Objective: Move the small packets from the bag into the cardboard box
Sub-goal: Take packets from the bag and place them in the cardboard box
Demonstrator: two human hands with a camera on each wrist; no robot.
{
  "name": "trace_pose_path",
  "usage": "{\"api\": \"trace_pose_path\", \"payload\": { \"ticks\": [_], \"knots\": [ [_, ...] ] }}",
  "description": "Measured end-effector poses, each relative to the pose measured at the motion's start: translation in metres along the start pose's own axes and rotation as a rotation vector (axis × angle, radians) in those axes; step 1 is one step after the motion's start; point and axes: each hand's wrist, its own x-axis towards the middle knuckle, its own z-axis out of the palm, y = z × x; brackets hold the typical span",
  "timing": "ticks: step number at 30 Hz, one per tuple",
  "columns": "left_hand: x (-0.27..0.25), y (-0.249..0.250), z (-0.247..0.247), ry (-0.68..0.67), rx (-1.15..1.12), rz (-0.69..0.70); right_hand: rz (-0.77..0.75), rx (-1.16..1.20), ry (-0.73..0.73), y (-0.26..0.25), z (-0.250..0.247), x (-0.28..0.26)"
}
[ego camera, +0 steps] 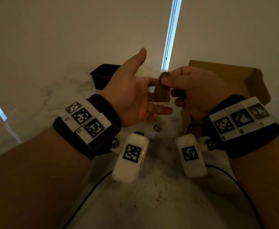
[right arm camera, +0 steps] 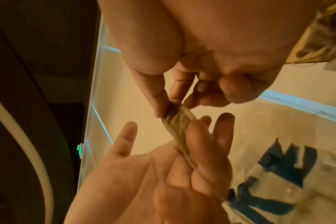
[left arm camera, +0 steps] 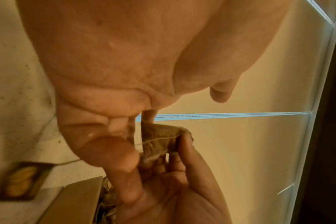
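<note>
A small brown packet (ego camera: 161, 93) hangs in the air between my hands, above the white table. My right hand (ego camera: 166, 81) pinches its top edge between thumb and forefinger. My left hand (ego camera: 145, 90) is held palm up with straight, spread fingers, and the packet (right arm camera: 178, 121) lies against those fingers. A thin string runs down from the packet (left arm camera: 159, 141) across the left palm. The open cardboard box (ego camera: 234, 76) stands just right of my right hand. A clear plastic bag (right arm camera: 278, 166) with blue lettering lies on the table; only the right wrist view shows it.
A black tub (ego camera: 102, 75) stands at the back of the marble-patterned table (ego camera: 152, 204), behind my left hand. A small printed tag (ego camera: 157, 128) lies on the table below the hands. Dark crumbs are scattered near the front. A blind cord (ego camera: 170, 30) hangs behind.
</note>
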Motion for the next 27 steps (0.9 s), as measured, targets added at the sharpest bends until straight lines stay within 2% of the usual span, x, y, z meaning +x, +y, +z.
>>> {"api": "trace_pose_path", "payload": {
  "ticks": [5,9,12,16,19,23,25,27],
  "knots": [
    [-0.001,-0.001,0.003,0.037,0.22,-0.014,0.036,0.099,0.067,0.002,-0.002,0.006],
    [-0.002,-0.001,-0.001,0.205,0.418,0.097,0.045,0.349,0.102,0.0,0.0,0.006],
    [-0.002,0.003,-0.005,0.316,0.551,0.208,0.041,0.342,0.116,0.002,-0.001,0.002],
    [0.0,0.01,-0.011,0.493,0.588,0.404,0.17,0.271,-0.013,-0.002,0.002,-0.002],
    [0.002,0.011,-0.018,0.595,0.687,0.496,0.165,0.213,-0.164,-0.001,0.005,-0.008],
    [0.003,0.01,-0.023,0.591,0.806,0.548,0.106,0.279,-0.359,-0.003,0.003,-0.015],
    [0.004,0.009,-0.024,0.577,0.849,0.558,0.055,0.378,-0.377,-0.006,-0.001,-0.017],
    [0.005,0.009,-0.026,0.579,0.859,0.55,0.012,0.506,-0.334,-0.009,-0.004,-0.017]
  ]
}}
